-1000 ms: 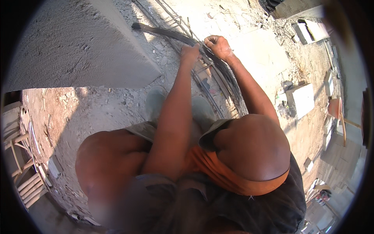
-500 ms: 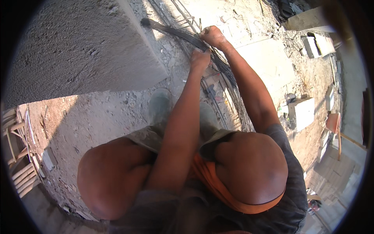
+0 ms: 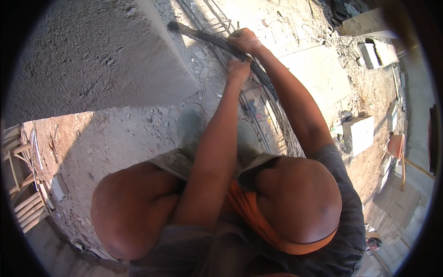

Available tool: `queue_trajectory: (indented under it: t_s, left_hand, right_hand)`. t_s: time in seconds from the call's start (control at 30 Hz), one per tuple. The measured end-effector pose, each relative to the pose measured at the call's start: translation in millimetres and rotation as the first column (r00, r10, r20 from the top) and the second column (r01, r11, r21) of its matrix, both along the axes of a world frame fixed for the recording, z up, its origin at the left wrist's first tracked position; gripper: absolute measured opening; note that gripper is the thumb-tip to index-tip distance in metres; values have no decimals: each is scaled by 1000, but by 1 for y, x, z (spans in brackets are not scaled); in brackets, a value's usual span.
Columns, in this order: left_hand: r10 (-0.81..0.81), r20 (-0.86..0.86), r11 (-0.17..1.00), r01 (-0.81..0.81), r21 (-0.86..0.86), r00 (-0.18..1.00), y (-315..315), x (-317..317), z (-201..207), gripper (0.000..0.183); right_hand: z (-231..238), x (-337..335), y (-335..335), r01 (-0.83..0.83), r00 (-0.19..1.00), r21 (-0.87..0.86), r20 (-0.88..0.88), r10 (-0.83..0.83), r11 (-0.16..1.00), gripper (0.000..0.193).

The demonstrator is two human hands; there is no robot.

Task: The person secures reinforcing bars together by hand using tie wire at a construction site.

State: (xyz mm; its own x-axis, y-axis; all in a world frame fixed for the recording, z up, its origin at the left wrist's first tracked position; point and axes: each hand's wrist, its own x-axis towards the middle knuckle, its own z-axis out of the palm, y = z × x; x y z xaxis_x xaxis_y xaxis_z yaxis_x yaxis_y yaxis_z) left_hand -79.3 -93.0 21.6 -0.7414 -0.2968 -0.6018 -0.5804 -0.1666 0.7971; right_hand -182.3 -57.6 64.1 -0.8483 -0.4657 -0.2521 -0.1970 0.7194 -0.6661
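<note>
The person's left hand [image 3: 238, 70] is curled, closed on the long, thin bundle of dark, wiry metal strands [image 3: 265, 79], thumb toward the far side. The right hand [image 3: 246, 40] is bent over the same bundle a little farther out, its fingertips touching the strands; whether it grips them or only presses on them I cannot tell. The two hands are near each other but apart

The bundle runs slantwise over the ground [image 3: 134, 134]. Its dark, tufted end lies just beside the right edge of the massive, rough grey concrete block [image 3: 101, 60]; from there it passes under the hands and down beside the right forearm, where the strands spread into a looser, lighter fan. Thin, dull metal rods [image 3: 250, 111] show along the bundle's near side, and more of them reach toward the ground's far edge

The block's lower right corner points toward the pair of pale grey-green boots [image 3: 190, 120], which stand on the ground on the near side of the bundle. An orange cloth band [image 3: 258, 226] crosses below the bare right knee

Toward the ground's right edge lie a white, squared block [image 3: 360, 133] and, farther out, another pale block [image 3: 369, 55]. Near that edge are a reddish bucket-like container [image 3: 396, 146] and a slim wooden stick [image 3: 404, 173]. Pale wooden poles [image 3: 30, 210] lie side by side at the ground's left edge
</note>
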Motion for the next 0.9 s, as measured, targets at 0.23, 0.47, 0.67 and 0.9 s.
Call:
queue_trajectory:
  t_s: [0.23, 0.47, 0.67, 0.9]
  left_hand:
    - [-23, -2, 999, 23, -35, 1000, 0, 4, 7, 47]
    - [16, -16, 1000, -16, -21, 1000, -3, 5, -5, 44]
    - [61, -34, 994, -57, 89, 998, 1, 6, 2, 44]
    - [-13, -15, 981, 16, 193, 1000, -5, 10, 6, 32]
  right_hand:
    - [-4, -12, -26, -37, 997, 166, -66, 48, 985, 28]
    - [-1, -4, -30, -1, 967, 188, -251, 49, 982, 32]
    - [6, -14, 8, -105, 993, -29, 42, 106, 994, 27]
    - [-3, 26, 106, 88, 987, -144, 144, -67, 986, 17]
